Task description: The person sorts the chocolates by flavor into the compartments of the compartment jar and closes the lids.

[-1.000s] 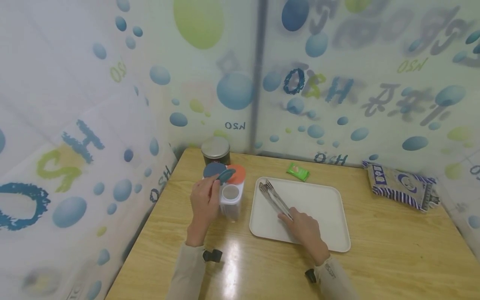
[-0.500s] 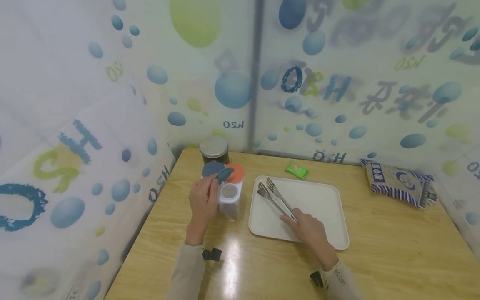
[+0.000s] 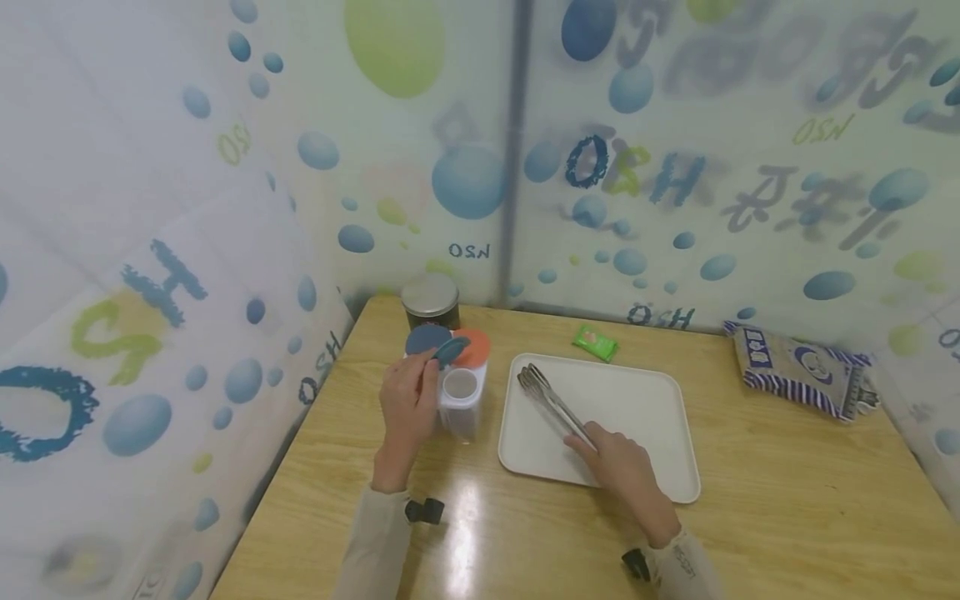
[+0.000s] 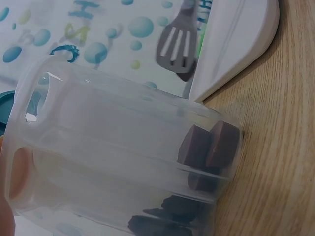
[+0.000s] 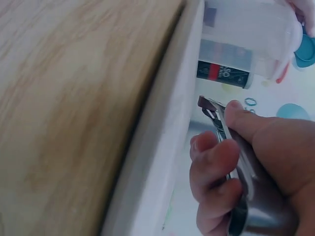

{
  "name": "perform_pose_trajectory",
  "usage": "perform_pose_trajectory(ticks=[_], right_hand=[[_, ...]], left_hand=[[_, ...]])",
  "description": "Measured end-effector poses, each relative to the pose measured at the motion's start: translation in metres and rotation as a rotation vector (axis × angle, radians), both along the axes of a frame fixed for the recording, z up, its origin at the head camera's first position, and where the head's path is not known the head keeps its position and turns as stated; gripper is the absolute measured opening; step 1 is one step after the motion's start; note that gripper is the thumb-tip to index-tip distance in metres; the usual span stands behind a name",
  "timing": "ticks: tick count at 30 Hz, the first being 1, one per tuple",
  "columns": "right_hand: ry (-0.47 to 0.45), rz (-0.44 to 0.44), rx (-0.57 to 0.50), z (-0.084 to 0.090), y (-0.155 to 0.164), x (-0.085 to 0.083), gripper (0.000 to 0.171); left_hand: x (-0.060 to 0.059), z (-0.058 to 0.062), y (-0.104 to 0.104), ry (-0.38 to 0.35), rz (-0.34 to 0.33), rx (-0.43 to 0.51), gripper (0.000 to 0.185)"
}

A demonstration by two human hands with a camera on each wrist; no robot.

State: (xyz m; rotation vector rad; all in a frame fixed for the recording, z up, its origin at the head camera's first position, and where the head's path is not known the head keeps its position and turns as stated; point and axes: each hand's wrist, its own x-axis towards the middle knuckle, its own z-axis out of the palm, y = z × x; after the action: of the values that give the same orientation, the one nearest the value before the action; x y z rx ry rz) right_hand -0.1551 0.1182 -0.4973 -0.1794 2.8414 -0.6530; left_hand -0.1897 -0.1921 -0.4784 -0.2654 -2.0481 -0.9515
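Flanking tray (image 3: 660, 417): dark tin (image 3: 431, 302), green packet (image 3: 596, 342), patterned pouch (image 3: 798, 367).

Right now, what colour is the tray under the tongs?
White tray, clearest in the head view.

Light wooden table (image 3: 787, 517), grain running crosswise, set into a corner; dark cylindrical tin with a silver metal lid (image 3: 431, 301), upright at the far left corner of the table, its black-and-red label visible in the right wrist view (image 5: 224, 74); small green foil packet (image 3: 596, 342), flat on the table near the back wall; blue-and-white striped printed pouch (image 3: 801, 367), lying at the far right edge; white wall sheeting printed with blue and green bubbles and lettering (image 3: 465, 179), enclosing the table on the left and at the back.
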Motion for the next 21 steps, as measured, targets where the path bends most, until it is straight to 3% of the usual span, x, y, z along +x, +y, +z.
perform_pose_trajectory(ticks=[13,18,21], right_hand=[[0.157,0.039,-0.127,0.057,-0.012,0.024,0.037],[0.245,0.102,-0.121,0.066,-0.025,0.035,0.028],[0.247,0.128,-0.123,0.067,-0.031,0.039,0.027]], left_hand=[[0.001,0.0,0.0,0.009,0.006,-0.014,0.019],[0.0,0.001,0.0,0.012,-0.002,-0.007,0.019],[0.0,0.001,0.0,0.019,-0.006,-0.004,0.019]])
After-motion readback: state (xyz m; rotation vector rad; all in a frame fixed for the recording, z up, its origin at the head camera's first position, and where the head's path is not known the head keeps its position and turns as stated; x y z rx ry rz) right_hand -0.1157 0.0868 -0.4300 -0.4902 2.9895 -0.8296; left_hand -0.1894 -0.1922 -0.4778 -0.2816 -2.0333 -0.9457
